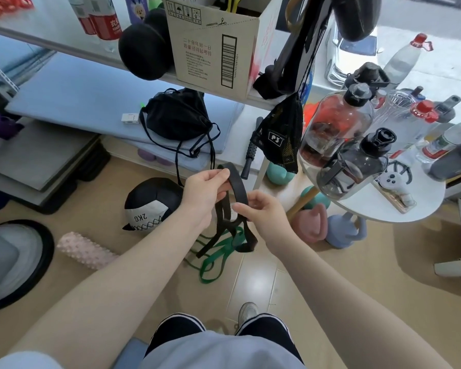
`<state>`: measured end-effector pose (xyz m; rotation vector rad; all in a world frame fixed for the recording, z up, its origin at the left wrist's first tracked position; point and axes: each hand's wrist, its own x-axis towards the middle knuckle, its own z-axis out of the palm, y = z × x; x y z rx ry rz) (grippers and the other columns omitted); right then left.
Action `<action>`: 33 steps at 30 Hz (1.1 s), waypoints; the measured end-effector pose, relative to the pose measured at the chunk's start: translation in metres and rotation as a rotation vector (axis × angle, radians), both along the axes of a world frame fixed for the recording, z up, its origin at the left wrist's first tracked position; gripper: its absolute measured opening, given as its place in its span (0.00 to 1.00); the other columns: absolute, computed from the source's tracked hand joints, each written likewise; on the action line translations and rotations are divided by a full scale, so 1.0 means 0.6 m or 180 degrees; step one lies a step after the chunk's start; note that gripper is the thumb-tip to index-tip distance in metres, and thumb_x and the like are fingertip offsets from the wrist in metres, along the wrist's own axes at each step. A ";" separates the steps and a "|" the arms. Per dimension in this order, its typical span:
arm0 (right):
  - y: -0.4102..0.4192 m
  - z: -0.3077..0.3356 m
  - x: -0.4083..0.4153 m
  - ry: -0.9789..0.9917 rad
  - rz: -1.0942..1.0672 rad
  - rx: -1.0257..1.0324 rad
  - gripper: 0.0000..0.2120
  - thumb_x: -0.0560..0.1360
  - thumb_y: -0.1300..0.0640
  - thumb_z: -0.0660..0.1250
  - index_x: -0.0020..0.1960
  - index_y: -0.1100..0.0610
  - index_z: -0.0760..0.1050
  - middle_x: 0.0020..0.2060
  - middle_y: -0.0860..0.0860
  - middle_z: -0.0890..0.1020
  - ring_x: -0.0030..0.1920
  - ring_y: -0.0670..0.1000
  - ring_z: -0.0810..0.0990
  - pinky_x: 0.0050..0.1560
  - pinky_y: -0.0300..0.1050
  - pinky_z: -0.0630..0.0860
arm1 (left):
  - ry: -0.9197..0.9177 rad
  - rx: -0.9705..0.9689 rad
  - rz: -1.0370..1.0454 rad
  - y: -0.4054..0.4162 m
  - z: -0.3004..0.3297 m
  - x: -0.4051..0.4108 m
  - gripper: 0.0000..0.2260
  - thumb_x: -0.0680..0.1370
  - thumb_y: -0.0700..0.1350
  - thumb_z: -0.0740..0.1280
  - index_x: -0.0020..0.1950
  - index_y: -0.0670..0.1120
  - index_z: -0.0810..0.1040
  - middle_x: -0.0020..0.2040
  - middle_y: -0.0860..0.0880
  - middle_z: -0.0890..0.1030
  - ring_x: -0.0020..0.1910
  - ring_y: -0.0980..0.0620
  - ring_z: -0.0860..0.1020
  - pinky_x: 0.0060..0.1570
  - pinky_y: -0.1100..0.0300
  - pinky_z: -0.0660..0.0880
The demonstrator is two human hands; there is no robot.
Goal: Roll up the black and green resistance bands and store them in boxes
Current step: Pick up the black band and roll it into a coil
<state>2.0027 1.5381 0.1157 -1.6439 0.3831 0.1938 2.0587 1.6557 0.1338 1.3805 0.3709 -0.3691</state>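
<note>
Both hands, left and right, pinch the black band, loops hanging downward.

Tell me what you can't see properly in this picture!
All in the head view:
- Open brown cardboard box: inside hidden by its walls, top cut off by the frame edge.
- Flat green rubber band on the floor: partly covered by the black rubber band held in the left hand and right hand.
- Black mesh pouch: contents unreadable through the mesh.

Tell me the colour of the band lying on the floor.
Green, clearest in the head view, beneath the hands.
</note>
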 end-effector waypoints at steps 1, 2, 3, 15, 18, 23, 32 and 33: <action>0.000 0.003 0.003 0.0048 -0.0043 -0.0016 0.08 0.71 0.60 0.72 0.47 0.60 0.75 0.34 0.49 0.81 0.30 0.41 0.81 0.31 0.35 0.76 | 0.0006 -0.0063 -0.0077 0.001 -0.002 -0.002 0.03 0.78 0.42 0.65 0.47 0.47 0.78 0.42 0.51 0.83 0.44 0.56 0.81 0.44 0.63 0.75; 0.001 0.006 0.008 0.0132 -0.0107 0.0009 0.09 0.70 0.60 0.72 0.45 0.61 0.74 0.33 0.50 0.80 0.30 0.42 0.81 0.31 0.37 0.77 | 0.0045 -0.0139 -0.0198 0.002 -0.003 -0.006 0.04 0.78 0.43 0.64 0.49 0.46 0.78 0.43 0.51 0.83 0.44 0.55 0.81 0.45 0.63 0.76; 0.001 0.008 0.012 0.0254 -0.0196 0.0070 0.09 0.70 0.59 0.73 0.44 0.60 0.73 0.33 0.51 0.79 0.29 0.44 0.80 0.30 0.38 0.77 | 0.0094 -0.0152 -0.0365 0.002 -0.008 -0.011 0.05 0.79 0.44 0.63 0.50 0.46 0.78 0.44 0.50 0.83 0.45 0.55 0.81 0.47 0.62 0.77; -0.006 -0.013 0.015 0.0918 -0.0258 0.0768 0.04 0.75 0.63 0.67 0.41 0.60 0.75 0.36 0.53 0.79 0.35 0.47 0.78 0.39 0.36 0.77 | 0.0092 0.0348 -0.0974 0.015 -0.060 -0.068 0.09 0.76 0.38 0.66 0.56 0.44 0.77 0.44 0.52 0.82 0.44 0.57 0.80 0.41 0.68 0.76; -0.013 -0.003 0.021 0.0870 -0.0287 0.0833 0.01 0.75 0.63 0.66 0.46 0.62 0.75 0.37 0.53 0.79 0.37 0.47 0.78 0.39 0.35 0.77 | -0.0095 0.0737 -0.1284 0.025 -0.055 -0.061 0.10 0.75 0.37 0.68 0.55 0.43 0.78 0.47 0.50 0.82 0.44 0.58 0.80 0.42 0.68 0.76; -0.019 0.022 0.030 0.0517 -0.0591 0.0921 0.09 0.75 0.60 0.66 0.51 0.66 0.76 0.37 0.51 0.80 0.36 0.44 0.79 0.45 0.36 0.77 | -0.0391 0.0933 -0.1276 0.021 -0.044 -0.061 0.06 0.74 0.39 0.69 0.50 0.45 0.80 0.46 0.49 0.84 0.48 0.52 0.81 0.54 0.57 0.76; -0.050 0.004 -0.017 0.0169 0.0741 -0.0402 0.14 0.81 0.52 0.55 0.46 0.50 0.78 0.48 0.45 0.81 0.51 0.41 0.77 0.56 0.38 0.69 | 0.0400 0.0231 -0.0174 0.009 -0.045 -0.026 0.14 0.76 0.37 0.66 0.61 0.35 0.76 0.48 0.42 0.83 0.27 0.61 0.75 0.35 0.69 0.76; -0.056 -0.004 -0.027 0.0290 0.0950 -0.0362 0.12 0.80 0.53 0.56 0.46 0.50 0.79 0.48 0.45 0.81 0.51 0.41 0.77 0.57 0.39 0.69 | 0.0482 0.0178 -0.0105 0.011 -0.047 -0.026 0.14 0.76 0.37 0.66 0.61 0.35 0.75 0.54 0.39 0.81 0.27 0.61 0.75 0.37 0.68 0.76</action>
